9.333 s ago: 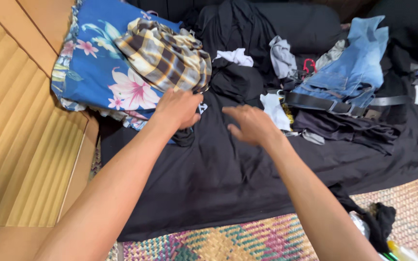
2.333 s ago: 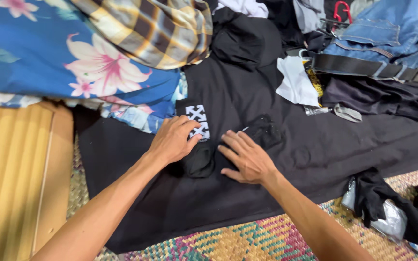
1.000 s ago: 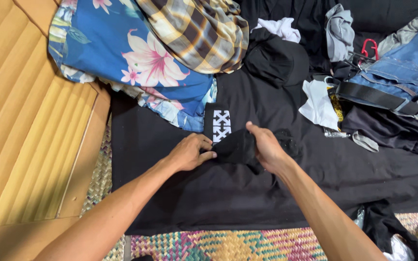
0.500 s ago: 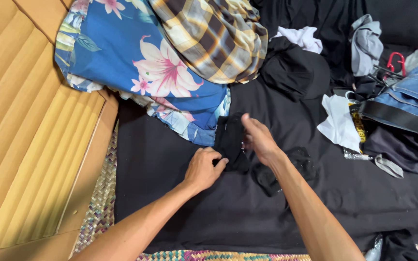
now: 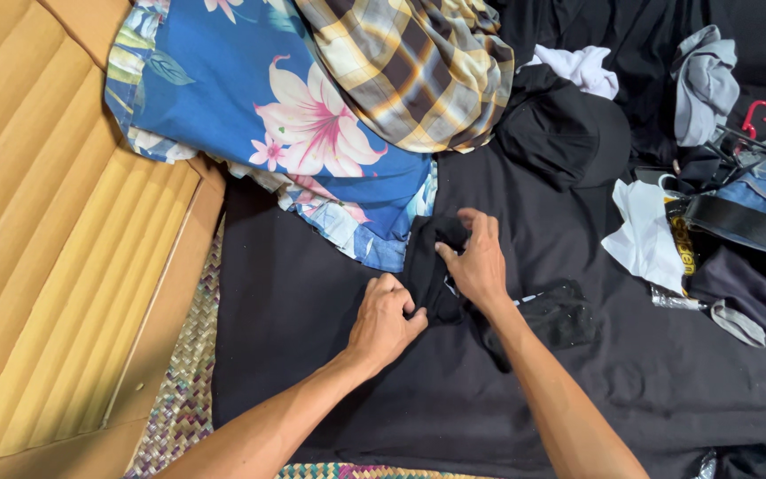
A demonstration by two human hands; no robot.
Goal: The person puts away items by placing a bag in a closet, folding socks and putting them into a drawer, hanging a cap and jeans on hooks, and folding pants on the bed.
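Both hands now pinch the black sock (image 5: 432, 270), left hand (image 5: 385, 319) at its lower end, right hand (image 5: 476, 264) curled over the top, no longer open above it.

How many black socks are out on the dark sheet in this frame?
2. One sock is gripped by the left hand and right hand; the other sock lies loose right of them. More may hide in the clothes pile.
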